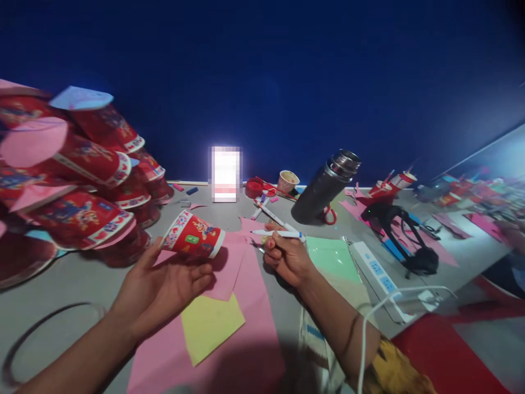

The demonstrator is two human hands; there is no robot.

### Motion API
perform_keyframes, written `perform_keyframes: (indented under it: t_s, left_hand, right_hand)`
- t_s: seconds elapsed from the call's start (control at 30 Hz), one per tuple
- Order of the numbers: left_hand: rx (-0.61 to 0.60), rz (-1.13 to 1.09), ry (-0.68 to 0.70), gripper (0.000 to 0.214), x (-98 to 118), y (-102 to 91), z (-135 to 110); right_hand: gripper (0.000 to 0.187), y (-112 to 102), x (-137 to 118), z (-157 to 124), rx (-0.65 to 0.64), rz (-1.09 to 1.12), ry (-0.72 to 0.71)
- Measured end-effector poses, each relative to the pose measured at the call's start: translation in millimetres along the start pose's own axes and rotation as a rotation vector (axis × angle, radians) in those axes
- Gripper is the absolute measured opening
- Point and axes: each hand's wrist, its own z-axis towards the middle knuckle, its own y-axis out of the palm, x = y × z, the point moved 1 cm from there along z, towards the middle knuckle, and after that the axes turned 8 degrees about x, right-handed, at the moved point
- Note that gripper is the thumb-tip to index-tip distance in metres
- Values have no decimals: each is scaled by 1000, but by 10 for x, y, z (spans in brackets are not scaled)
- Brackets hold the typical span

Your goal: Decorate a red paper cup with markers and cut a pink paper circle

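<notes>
My left hand, palm up, holds a red patterned paper cup tipped on its side between thumb and fingers. Its wide rim faces left and its base points right. In my right hand a white marker with blue ends is pinched, its tip towards the cup. Beneath the hands lie sheets of pink paper, with a yellow paper piece on top. Scissor blades show beside my right fingers; the rest of that tool is hidden.
Stacked red cups with paper pieces rise at the left. Behind my right hand stands a dark flask, near loose markers and a small cup. A green sheet, a power strip and its white cable occupy the right.
</notes>
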Motion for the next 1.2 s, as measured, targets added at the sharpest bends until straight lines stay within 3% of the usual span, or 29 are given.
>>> perform_keyframes:
  t_s: [0.23,0.47,0.63,0.73,0.8,0.87,0.97,1.03,1.07,1.13,1.2]
  left_hand:
    - [63,2,16,47,-10,26,4]
    - [-49,29,14,38,-6,-36,21]
    - [-232,40,-18,77,-15,-136,38]
    - [-262,143,24,89,-42,-164,47]
    - [-243,284,150,95,-70,-151,46]
    - [-155,508,360,98,-102,-137,51]
    - [21,925,905,93,-135,-153,84]
    - [39,1167,1311,82,-153,-190,119]
    - [24,1262,1448,78,-160,-216,141]
    - [-1,1399,1595,78,-163,-268,184]
    - [-2,1479,1642,82,-152,-300,207]
  right_hand:
    - [47,17,-23,-41,-40,47,60]
    - [43,2,-23,-51,-45,-4,66]
    - [47,17,-49,-59,70,-14,-51]
    - [50,17,-52,-60,96,-76,-89]
    - [53,12,-44,-65,77,-159,-68]
    - [55,10,-36,-73,48,-220,-48]
    - [55,11,-32,-84,-7,-243,-31]
    - [55,11,-31,-80,-34,-248,-24]
    - [56,10,-31,-75,-40,-253,-25]
    - [57,5,-30,-61,-42,-273,-37]
    - [56,0,-31,-50,-41,-304,-53]
